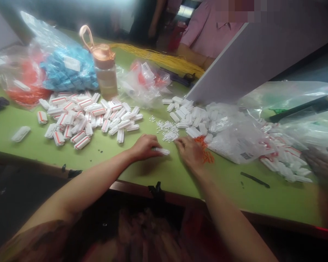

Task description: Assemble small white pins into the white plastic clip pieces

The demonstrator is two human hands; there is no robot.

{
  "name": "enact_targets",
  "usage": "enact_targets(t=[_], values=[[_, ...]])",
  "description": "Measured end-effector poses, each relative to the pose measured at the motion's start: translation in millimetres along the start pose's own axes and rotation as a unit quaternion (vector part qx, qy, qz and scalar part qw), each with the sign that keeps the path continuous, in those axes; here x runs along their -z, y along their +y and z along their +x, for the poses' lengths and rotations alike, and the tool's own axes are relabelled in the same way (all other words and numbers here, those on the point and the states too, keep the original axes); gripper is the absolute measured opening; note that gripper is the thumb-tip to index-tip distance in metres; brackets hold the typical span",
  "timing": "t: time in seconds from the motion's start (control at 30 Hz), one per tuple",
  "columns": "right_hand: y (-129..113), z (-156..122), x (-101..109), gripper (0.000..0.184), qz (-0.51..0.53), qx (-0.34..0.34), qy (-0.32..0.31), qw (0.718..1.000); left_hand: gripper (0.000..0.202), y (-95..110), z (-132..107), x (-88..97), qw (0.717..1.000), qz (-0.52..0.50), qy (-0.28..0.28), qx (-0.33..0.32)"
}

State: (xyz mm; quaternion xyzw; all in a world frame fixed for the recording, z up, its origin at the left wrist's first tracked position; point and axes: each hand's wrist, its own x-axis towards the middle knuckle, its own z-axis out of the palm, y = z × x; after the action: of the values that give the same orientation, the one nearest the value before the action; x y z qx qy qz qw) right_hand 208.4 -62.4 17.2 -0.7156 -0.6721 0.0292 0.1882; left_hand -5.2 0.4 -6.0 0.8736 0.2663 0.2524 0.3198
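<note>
White plastic piece (161,151): on the green table (142,171), pinched at the fingertips of the left hand (144,146). Right hand (190,152): just beside it, palm down, fingers curled loosely over orange bits (206,154); whether it grips any, cannot tell. Small white pellets (168,130): loose heap just beyond both hands. Finished pieces with red stripes (84,118): large pile to the left. Bottle (105,69): upright behind that pile. Blue-filled bag (65,69): beside the bottle. Another person's hand (324,165): far right, blurred.
</note>
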Motion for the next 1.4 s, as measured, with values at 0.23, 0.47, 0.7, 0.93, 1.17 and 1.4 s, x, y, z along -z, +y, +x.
enact_targets(t=[0.23, 0.47, 0.7, 0.93, 1.17, 1.4], values=[[-18, -24, 11, 0.026, 0.105, 0.127, -0.001, 0.986, 0.030, 1, -1, -1.3, 1.000, -0.005, 0.003, 0.007], [-30, -26, 4, 0.023, 0.030, 0.164, 0.053, 0.985, 0.030, 2, -1, -1.1, 1.000, 0.004, 0.007, 0.014], [-43, -31, 12, 0.020, -0.120, 0.240, 0.088, 0.959, 0.028, 3, -2, -1.0, 1.000, 0.007, 0.006, 0.020], [-45, -28, 14, 0.020, -0.133, 0.268, 0.099, 0.949, 0.029, 2, -2, -2.8, 1.000, 0.006, 0.014, 0.010], [-43, -29, 13, 0.026, -0.130, 0.247, 0.048, 0.959, 0.030, 3, -2, -2.7, 1.000, 0.011, 0.010, 0.005], [-31, -36, 17, 0.022, -0.060, 0.242, 0.017, 0.968, 0.027, 5, -3, -0.5, 1.000, 0.015, -0.010, 0.014]])
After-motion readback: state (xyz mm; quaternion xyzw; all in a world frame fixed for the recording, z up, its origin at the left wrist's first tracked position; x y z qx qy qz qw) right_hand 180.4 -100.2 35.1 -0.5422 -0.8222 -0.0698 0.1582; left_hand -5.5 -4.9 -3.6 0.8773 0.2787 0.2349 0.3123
